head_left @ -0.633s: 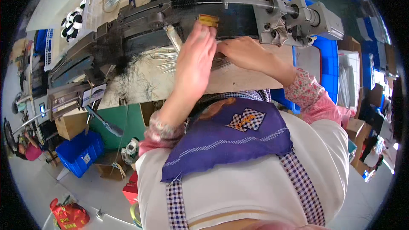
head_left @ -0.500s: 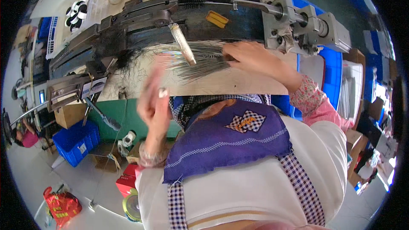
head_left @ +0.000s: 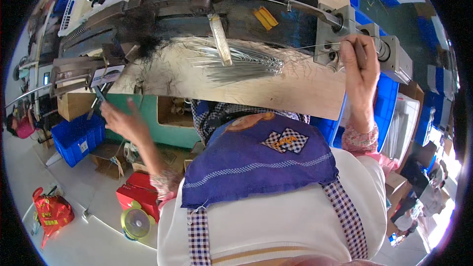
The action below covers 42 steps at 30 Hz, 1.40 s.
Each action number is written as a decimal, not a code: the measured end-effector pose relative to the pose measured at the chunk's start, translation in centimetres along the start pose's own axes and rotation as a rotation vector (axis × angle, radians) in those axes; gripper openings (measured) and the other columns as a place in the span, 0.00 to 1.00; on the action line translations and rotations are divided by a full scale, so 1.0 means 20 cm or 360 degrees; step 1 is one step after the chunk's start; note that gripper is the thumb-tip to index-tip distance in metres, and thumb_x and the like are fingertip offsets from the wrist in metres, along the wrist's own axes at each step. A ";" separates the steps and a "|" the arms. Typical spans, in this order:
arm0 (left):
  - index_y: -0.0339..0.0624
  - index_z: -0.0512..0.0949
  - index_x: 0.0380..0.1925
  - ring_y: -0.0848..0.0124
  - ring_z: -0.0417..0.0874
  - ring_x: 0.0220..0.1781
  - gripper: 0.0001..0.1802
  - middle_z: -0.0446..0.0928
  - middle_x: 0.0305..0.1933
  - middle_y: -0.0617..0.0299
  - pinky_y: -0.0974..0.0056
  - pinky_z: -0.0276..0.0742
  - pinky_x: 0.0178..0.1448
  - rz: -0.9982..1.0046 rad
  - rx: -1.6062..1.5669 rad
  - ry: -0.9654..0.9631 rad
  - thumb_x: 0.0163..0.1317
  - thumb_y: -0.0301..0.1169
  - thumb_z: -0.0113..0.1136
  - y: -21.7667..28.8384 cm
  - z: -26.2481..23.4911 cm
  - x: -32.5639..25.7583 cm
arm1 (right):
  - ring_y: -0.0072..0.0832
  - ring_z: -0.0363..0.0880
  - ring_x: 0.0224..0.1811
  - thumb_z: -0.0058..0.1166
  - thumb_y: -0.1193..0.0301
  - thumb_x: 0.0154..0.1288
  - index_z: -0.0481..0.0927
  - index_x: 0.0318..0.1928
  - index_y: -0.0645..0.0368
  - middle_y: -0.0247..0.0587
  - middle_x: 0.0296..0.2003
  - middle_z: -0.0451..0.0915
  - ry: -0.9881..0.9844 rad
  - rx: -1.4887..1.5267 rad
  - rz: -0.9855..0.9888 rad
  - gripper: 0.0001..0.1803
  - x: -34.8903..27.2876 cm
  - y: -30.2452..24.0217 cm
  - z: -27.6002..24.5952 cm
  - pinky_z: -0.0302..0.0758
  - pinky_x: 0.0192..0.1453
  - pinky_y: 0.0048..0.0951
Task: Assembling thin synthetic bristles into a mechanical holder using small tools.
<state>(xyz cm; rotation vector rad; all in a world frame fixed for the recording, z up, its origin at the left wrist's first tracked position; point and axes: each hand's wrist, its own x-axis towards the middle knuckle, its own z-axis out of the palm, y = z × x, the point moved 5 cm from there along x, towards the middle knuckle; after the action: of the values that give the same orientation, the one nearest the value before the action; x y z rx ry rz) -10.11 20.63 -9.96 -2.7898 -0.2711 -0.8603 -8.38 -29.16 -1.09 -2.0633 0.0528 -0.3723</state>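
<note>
My right hand [head_left: 362, 64] is raised in front of the metal spindle block [head_left: 335, 32] at the right of the bench machine. Its fingers pinch a thin metal wire [head_left: 313, 47] that points left. On the wooden bench top lies a loose bundle of looped-end metal wires [head_left: 246, 64], below a wrapped handle [head_left: 220, 39] hanging from the machine. My left hand [head_left: 125, 120] is at the bench's left front, fingers and thumb apart. Its fingertips are beside a blue-grey lever [head_left: 100, 93] under the machine's left end; whether they touch it I cannot tell.
A yellow plastic piece [head_left: 266, 18] lies on the dark machine bed. Black bristle dust [head_left: 150, 44] covers the bench at left. Blue bins [head_left: 79, 138] stand below left and right of the bench. A red box [head_left: 138, 194] and a green fan [head_left: 135, 222] are on the floor.
My right hand has left the wire bundle and moved right and up, with one wire in its fingers. My left hand has moved left toward the lever.
</note>
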 end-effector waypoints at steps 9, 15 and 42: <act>0.34 0.72 0.37 0.64 0.77 0.41 0.12 0.73 0.43 0.52 0.63 0.73 0.48 0.0348 -0.2428 -0.1758 0.71 0.34 0.46 1.07 -0.50 0.12 | 0.39 0.81 0.39 0.56 0.76 0.61 0.77 0.42 0.61 0.44 0.36 0.80 -0.0515 -0.0001 -0.0682 0.08 0.14 -0.44 0.29 0.77 0.44 0.31; 0.37 0.71 0.36 0.74 0.74 0.37 0.12 0.67 0.40 0.60 0.67 0.73 0.32 -0.0173 -0.2905 -0.1273 0.74 0.33 0.43 1.10 -0.25 0.07 | 0.40 0.79 0.39 0.54 0.77 0.59 0.79 0.41 0.62 0.41 0.36 0.77 -0.0351 -0.0652 -0.0997 0.09 0.32 -0.21 0.33 0.78 0.41 0.36; 0.37 0.82 0.25 0.50 0.81 0.29 0.15 0.79 0.24 0.46 0.53 0.76 0.34 0.0935 -0.1901 -0.1057 0.57 0.39 0.57 1.55 -0.22 0.59 | 0.40 0.77 0.38 0.58 0.72 0.57 0.77 0.36 0.62 0.44 0.34 0.75 -0.0960 -0.0678 -0.0943 0.08 0.50 -0.19 0.38 0.73 0.42 0.37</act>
<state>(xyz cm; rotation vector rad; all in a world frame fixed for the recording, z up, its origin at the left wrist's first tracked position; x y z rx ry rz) 4.45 -9.01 -4.05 -3.6981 1.3337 0.2102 2.81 -22.79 1.08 -2.5078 -0.9269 -0.0749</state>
